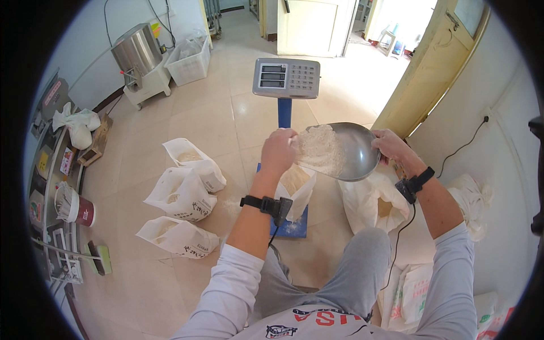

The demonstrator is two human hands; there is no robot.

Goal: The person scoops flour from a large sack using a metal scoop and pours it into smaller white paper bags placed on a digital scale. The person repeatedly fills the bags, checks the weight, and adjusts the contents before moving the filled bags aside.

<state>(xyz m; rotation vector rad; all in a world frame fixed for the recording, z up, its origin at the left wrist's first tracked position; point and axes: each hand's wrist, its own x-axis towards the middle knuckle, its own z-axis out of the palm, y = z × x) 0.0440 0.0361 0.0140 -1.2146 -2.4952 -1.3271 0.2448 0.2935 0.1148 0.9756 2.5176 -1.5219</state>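
Note:
My right hand (387,147) grips the back end of a metal scoop (361,148) that carries a heap of pale flour-like powder (321,148). At the scoop's front lip, my left hand (278,151) has curled fingers; whatever they grip is hidden. Below both hands, an open white bag (304,199) with powder inside stands on the blue platform (299,229) of a scale. The scale's grey display head (286,78) rises behind it on a blue post. Just right of the platform sits a large open white sack (357,204), partly under the scoop and right arm.
Three open white bags of powder (191,163) (182,195) (180,238) stand on the floor to the left. Shelving (51,174), a maroon-and-white bucket (85,210) and a green-backed brush (102,259) line the left side. A tied white sack (469,204) leans by the right wall.

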